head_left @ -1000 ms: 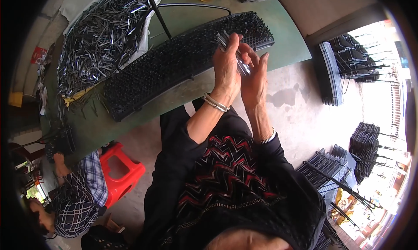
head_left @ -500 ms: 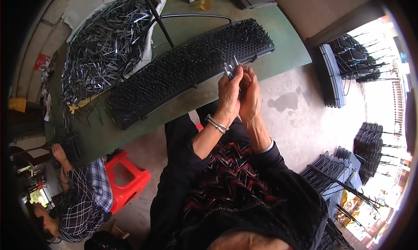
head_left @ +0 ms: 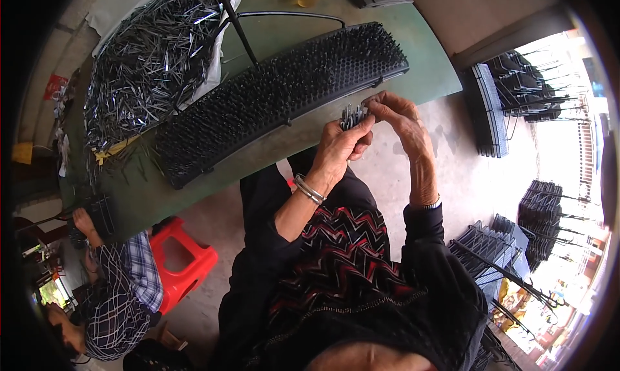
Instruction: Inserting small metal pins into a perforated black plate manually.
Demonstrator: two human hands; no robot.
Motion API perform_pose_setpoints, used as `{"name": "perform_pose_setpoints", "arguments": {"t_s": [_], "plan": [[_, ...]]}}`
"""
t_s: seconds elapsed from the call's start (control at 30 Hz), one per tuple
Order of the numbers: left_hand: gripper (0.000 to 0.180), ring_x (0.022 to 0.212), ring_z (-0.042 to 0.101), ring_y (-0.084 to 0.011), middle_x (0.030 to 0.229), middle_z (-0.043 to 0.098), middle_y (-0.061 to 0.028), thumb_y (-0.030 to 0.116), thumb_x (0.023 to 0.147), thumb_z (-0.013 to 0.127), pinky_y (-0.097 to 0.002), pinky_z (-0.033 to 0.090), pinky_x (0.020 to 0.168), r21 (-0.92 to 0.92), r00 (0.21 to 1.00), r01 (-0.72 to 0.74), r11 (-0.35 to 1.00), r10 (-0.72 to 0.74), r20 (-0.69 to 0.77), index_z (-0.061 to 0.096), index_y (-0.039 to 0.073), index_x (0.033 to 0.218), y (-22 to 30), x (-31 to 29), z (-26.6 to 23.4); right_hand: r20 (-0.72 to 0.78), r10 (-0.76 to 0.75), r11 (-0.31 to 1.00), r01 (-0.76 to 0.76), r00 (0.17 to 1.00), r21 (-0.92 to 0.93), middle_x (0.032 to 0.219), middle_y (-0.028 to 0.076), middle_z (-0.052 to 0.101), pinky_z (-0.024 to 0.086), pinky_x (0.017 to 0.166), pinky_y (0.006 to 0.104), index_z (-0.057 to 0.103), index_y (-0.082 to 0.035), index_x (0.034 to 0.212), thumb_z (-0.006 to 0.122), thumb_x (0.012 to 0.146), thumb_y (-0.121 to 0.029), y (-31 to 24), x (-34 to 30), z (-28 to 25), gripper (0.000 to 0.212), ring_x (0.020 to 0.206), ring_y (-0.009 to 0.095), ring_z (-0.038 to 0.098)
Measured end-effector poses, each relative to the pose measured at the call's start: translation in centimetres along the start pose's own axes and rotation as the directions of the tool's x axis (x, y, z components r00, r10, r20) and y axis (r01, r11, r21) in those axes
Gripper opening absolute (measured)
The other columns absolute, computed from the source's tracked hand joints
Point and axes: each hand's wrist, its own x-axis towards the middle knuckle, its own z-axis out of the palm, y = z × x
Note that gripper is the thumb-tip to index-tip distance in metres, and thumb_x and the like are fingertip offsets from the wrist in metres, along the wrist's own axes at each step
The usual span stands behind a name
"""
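My left hand (head_left: 337, 148) is closed round a small bundle of thin, shiny dark strips (head_left: 352, 117), whose ends stick up past the thumb. At the bundle's right side, my right hand (head_left: 403, 119) has its thumb and fingers pinched together; what lies between the fingertips is too small to make out. Just beyond both hands, a long curved black panel (head_left: 271, 90) rests on the green table (head_left: 433, 67). Upright dark strips fill most of its holes, while a honeycomb of bare holes shows towards its right front.
A large heap of loose strips (head_left: 155, 54) lies on white sacking at the far left. A black rod (head_left: 242, 31) rises behind the panel. Left, a co-worker (head_left: 116, 300) sits by a red stool (head_left: 187, 267). Stacked black racks (head_left: 494, 112) stand on the right.
My hands, close together before, have parted slightly. The right has moved right and up to the bundle's edge, and the bundle now stands more upright in my left hand.
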Motion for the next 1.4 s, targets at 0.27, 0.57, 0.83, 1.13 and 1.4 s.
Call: {"name": "perform_pose_setpoints", "arguments": {"t_s": [0.27, 0.57, 0.83, 1.13, 1.4], "plan": [[0.024, 0.047, 0.042, -0.003, 0.065, 0.062, -0.0033, 0.028, 0.089, 0.066, -0.0182, 0.025, 0.039, 0.094, 0.998, -0.062, 0.994, 0.063, -0.007, 0.061, 0.006, 0.08, 0.2, 0.2, 0.1, 0.117, 0.034, 0.99, -0.018, 0.993, -0.138, 0.083, 0.003, 0.064, 0.045, 0.079, 0.0277, 0.064, 0.001, 0.091, 0.063, 0.087, -0.023, -0.5, 0.6, -1.0, 0.024, 0.083, 0.014, 0.061], [0.027, 0.051, 0.046, -0.0048, 0.08, 0.068, -0.0083, 0.033, 0.093, 0.059, -0.0181, 0.027, 0.039, -0.003, 0.996, -0.027, 1.0, 0.027, -0.084, 0.06, 0.006, 0.095, 0.8, 1.3, 0.1, -0.313, -0.433, 0.896, 0.364, 0.845, -0.255, 0.085, 0.006, 0.066, 0.048, 0.073, 0.0258, 0.064, 0.001, 0.092, 0.06, 0.088, -0.002, 0.1, -0.1, 0.8, 0.007, 0.081, 0.013, 0.063], [0.021, 0.067, 0.056, -0.0046, 0.081, 0.063, 0.0022, 0.029, 0.087, 0.066, -0.0203, 0.025, 0.041, -0.144, 0.999, -0.01, 0.99, 0.005, -0.035, 0.065, 0.008, 0.091, 1.6, 2.2, -0.3, 0.102, -0.768, 0.332, 0.53, 0.632, -0.78, 0.106, 0.005, 0.062, 0.048, 0.082, 0.0379, 0.066, -0.008, 0.1, 0.077, 0.068, -0.009, 1.8, -2.0, 2.4, 0.034, 0.1, 0.026, 0.057], [0.021, 0.054, 0.054, -0.0069, 0.071, 0.065, -0.0043, 0.026, 0.09, 0.062, -0.0194, 0.027, 0.041, 0.05, 0.996, -0.076, 0.996, 0.078, -0.031, 0.065, 0.006, 0.085, 0.8, 1.4, 0.4, -0.354, -0.18, 0.983, 0.153, 0.918, -0.102, 0.089, 0.009, 0.062, 0.045, 0.072, 0.0276, 0.064, 0.001, 0.095, 0.064, 0.088, -0.014, 0.5, -1.3, 1.5, 0.017, 0.087, 0.014, 0.058], [0.022, 0.065, 0.065, -0.0114, 0.081, 0.069, -0.0087, 0.027, 0.093, 0.06, -0.0191, 0.027, 0.04, 0.064, 0.998, -0.053, 0.997, 0.054, -0.011, 0.062, 0.006, 0.096, 0.6, 0.8, 0.4, -0.128, 0.017, 1.0, -0.02, 0.992, -0.024, 0.079, 0.0, 0.058, 0.042, 0.07, 0.0236, 0.064, 0.002, 0.092, 0.061, 0.09, -0.02, 0.6, -0.9, 0.2, 0.022, 0.076, 0.009, 0.052]]}}
